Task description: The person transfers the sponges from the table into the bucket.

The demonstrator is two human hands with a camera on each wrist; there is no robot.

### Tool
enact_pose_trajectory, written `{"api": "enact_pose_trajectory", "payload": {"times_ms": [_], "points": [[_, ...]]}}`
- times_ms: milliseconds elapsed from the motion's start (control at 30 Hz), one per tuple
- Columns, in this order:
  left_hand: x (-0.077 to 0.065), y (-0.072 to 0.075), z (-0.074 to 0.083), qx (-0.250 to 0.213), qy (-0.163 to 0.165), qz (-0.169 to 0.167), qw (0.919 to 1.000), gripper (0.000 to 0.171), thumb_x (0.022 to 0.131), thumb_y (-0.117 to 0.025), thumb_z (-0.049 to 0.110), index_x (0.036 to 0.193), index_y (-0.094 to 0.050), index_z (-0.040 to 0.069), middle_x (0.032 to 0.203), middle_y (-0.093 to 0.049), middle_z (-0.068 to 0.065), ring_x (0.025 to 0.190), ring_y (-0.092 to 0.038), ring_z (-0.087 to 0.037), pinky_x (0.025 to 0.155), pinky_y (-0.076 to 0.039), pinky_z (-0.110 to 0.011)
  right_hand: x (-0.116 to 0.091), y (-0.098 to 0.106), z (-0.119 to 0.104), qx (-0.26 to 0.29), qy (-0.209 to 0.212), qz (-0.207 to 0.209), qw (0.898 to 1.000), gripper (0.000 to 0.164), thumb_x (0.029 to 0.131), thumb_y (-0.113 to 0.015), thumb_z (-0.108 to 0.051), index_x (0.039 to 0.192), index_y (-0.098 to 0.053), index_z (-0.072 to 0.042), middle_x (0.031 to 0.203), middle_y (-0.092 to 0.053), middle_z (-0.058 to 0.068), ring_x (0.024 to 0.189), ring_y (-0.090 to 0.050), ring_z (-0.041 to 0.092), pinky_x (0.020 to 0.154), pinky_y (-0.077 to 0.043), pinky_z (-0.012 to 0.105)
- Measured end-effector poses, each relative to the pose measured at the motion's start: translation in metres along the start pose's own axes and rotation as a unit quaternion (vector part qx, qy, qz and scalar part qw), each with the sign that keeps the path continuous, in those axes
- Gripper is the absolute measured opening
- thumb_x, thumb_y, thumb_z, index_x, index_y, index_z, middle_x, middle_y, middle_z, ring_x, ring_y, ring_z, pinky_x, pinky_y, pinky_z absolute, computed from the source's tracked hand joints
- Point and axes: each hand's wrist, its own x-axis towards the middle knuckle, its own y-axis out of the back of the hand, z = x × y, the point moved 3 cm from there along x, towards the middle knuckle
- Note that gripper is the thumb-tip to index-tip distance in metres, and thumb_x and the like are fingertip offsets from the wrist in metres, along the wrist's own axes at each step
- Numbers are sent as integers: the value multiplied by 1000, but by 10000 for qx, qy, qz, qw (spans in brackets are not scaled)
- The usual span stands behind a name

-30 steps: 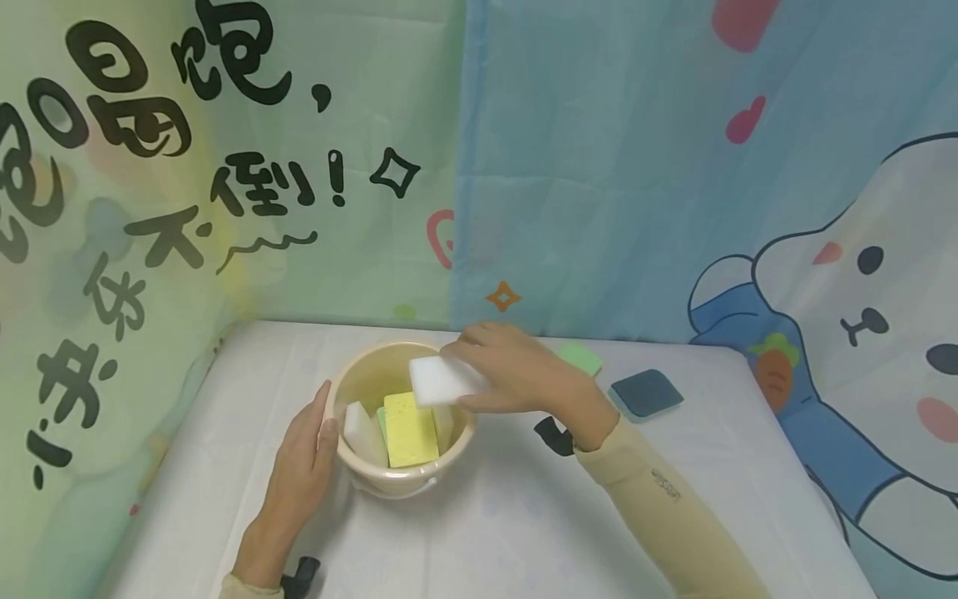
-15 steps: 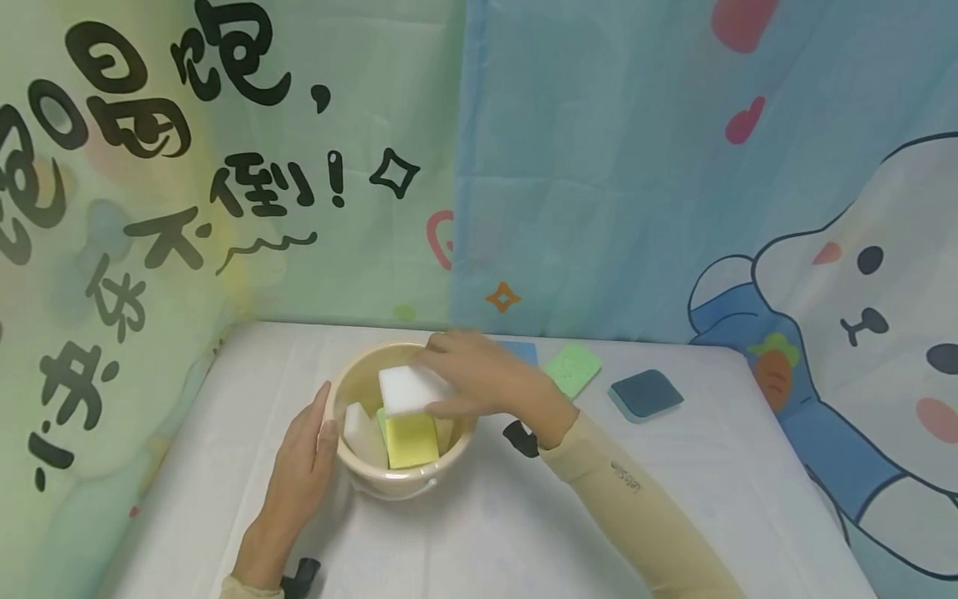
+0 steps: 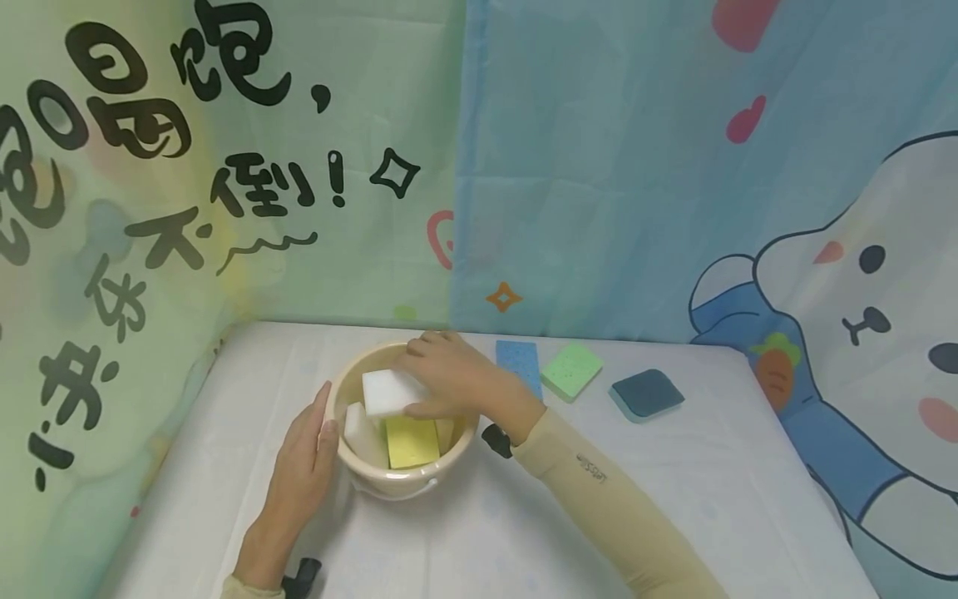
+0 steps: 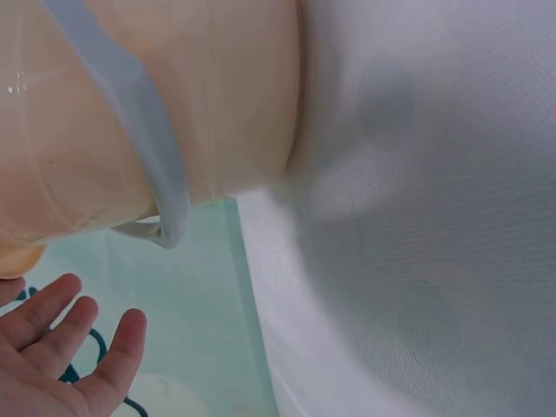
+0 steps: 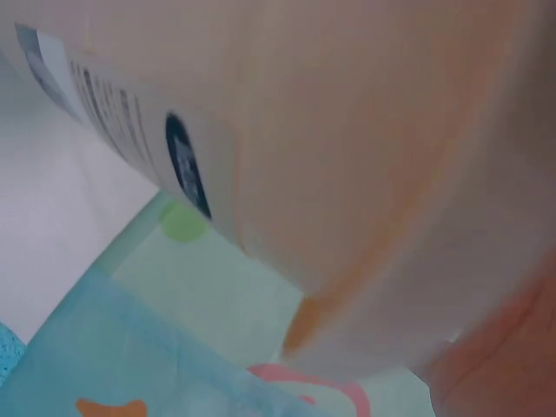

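White block: in the right hand, over the bucket mouth, partly above the yellow sponge.
Right hand: gripped the block between thumb and fingers.
Left hand: fingers extended, holding nothing, along the left side of the bucket; looked like a steadying hand.
Inside bucket: yellow sponge, with a pale block leaning at its left.
Table, beyond bucket: blue sponge, green sponge and dark teal sponge lay apart, to the right.
Step in hand: judged to be placing the white block among the others.
Next move: seemed to call for lowering the block into the gap behind the yellow sponge, then letting go and lifting out clear of the rim.
Left wrist view only: grey handle hanging against the bucket wall; spread fingertips below it.
Right wrist view only: printed label on the bucket's outer wall; blurred, grip not readable there.
Head view only: bucket contents.
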Motion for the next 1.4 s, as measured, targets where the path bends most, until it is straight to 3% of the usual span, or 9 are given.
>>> {"api": "enact_pose_trajectory", "payload": {"times_ms": [333,733,867,1167,1400], "points": [[0,0,1,17,97,-73,9999,50,109,-38,17,157,-31,5,149,-44,-23,136,-41,-41,109,-34,-61,6,-9,-3,-125,29,1,9999,55,90,-70,-49,131,-62,-14,124,-61,6,115,-53,25,101,-42,45],[0,1,3,70,79,-81,9999,49,110,-37,18,156,-31,4,149,-44,-23,136,-41,-42,109,-33,-61,-1,-8,7,247,25,214,9995,45,96,-66,-40,135,-61,-17,122,-61,4,112,-55,24,98,-44,45],[0,1,3,74,130,-110,9998,49,110,-35,20,156,-31,4,150,-43,-22,138,-40,-40,111,-33,-59,-10,0,11,398,55,454,9982,38,97,-66,-34,130,-64,-14,117,-63,5,109,-57,25,93,-45,46],[1,1,4,61,77,-77,9999,49,110,-36,19,156,-31,1,149,-44,-23,137,-40,-42,110,-32,-62,-39,13,26,690,-168,854,9938,35,97,-66,-25,129,-65,-10,118,-64,6,115,-56,28,102,-41,52],[-1,1,4,31,196,-142,9997,50,110,-35,23,157,-29,5,151,-42,-20,139,-38,-39,112,-32,-59,-65,11,44,480,-282,1204,9912,33,97,-66,-27,125,-67,-9,118,-65,6,115,-57,27,101,-43,52]]}}
